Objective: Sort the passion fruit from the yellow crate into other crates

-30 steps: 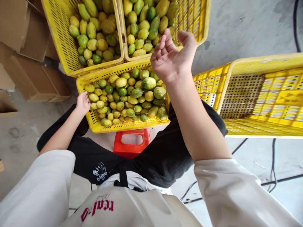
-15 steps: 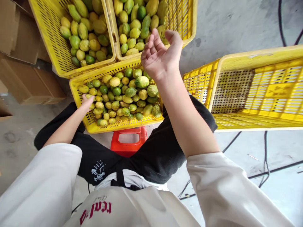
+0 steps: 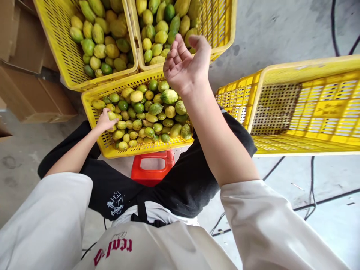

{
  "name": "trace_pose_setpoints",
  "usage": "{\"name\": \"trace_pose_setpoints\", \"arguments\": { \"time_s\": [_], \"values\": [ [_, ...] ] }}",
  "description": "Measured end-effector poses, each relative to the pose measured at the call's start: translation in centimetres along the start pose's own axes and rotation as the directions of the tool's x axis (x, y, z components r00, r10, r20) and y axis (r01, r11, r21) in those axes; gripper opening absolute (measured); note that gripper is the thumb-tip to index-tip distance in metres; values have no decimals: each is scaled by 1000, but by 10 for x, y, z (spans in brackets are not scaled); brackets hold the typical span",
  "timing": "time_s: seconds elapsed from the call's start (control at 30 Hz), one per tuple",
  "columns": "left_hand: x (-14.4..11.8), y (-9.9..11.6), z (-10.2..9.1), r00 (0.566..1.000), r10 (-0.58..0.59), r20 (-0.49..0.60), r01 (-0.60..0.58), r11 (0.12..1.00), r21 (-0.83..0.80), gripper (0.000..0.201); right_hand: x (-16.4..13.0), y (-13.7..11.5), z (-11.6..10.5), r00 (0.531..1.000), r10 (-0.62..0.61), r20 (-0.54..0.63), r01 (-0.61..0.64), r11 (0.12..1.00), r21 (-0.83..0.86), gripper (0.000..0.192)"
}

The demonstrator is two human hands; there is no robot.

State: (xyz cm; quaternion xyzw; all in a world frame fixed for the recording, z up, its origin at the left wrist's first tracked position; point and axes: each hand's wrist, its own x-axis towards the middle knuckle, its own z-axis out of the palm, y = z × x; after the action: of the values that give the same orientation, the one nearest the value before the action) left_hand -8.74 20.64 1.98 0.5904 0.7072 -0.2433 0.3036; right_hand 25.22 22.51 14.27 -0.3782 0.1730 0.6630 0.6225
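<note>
The left hand (image 3: 105,122) has moved further inside the near crate's (image 3: 126,152) left edge, gripping a yellow fruit (image 3: 111,116); the right hand (image 3: 187,67) (loosely spread) hides the far-right corner. A red stool (image 3: 153,177) shows below.

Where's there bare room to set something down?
Bare floor lies beyond the rightmost crate, between the upper-middle crate and a black cable. That crate's visible inside is bare too. Crowded: the near crate, where the left hand grips a yellow fruit, and the upper left, with cardboard boxes.
</note>
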Motion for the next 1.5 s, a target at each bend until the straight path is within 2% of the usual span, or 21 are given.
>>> {"name": "trace_pose_setpoints", "arguments": {
  "time_s": [0.1, 0.17, 0.27, 0.37, 0.5, 0.57, 0.73, 0.87, 0.97, 1.07, 1.23, 1.37, 1.5],
  "values": [
    [1, 4, -3, 988, -67, 141, 84, 989, -119, 78, 0, 2, 2, 1000, 13, -7, -13, 1000, 4, 23],
    [-1, 7, -5, 981, -40, 192, 43, 999, -13, 76, 1, 3, 4, 1000, 0, -21, -1, 1000, -11, 28],
    [-7, 7, -6, 981, 27, 194, -76, 965, 250, 75, 3, 5, 6, 999, -11, -35, 10, 999, -42, 32],
    [-11, 0, -8, 981, 64, 181, -125, 928, 350, 79, 3, 6, 6, 999, -9, -35, 7, 998, -57, 32],
    [-9, -12, -8, 948, 191, 255, -277, 888, 367, 85, 3, 8, 6, 1000, -6, -26, 4, 998, -63, 30],
    [-5, -17, -6, 927, 194, 321, -310, 877, 366, 86, 3, 9, 6, 1000, -4, -28, 3, 998, -63, 30],
    [-1, -21, 5, 878, 170, 448, -361, 850, 384, 65, 3, 10, 6, 999, 0, -43, -3, 997, -75, 30],
    [-5, -18, 15, 860, 172, 481, -387, 834, 394, 80, 4, 10, 6, 997, 19, -70, -26, 995, -99, 30],
    [-7, -19, 21, 838, 144, 526, -371, 857, 356, 91, 5, 10, 5, 995, 28, -100, -39, 993, -109, 30],
    [-9, -27, 28, 838, 162, 521, -325, 915, 239, 87, 5, 9, 4, 994, 22, -108, -35, 993, -112, 30],
    [-14, -42, 40, 878, 208, 432, -282, 953, 114, 84, 6, 11, 4, 997, -3, -82, -6, 994, -109, 27],
    [-26, -46, 48, 925, 179, 335, -242, 957, 158, 89, 6, 12, 5, 995, 9, -99, -20, 993, -118, 28],
    [-43, -46, 52, 927, 234, 294, -307, 923, 234, 100, 6, 14, 5, 997, 5, -83, -16, 991, -133, 29]
  ]
}}
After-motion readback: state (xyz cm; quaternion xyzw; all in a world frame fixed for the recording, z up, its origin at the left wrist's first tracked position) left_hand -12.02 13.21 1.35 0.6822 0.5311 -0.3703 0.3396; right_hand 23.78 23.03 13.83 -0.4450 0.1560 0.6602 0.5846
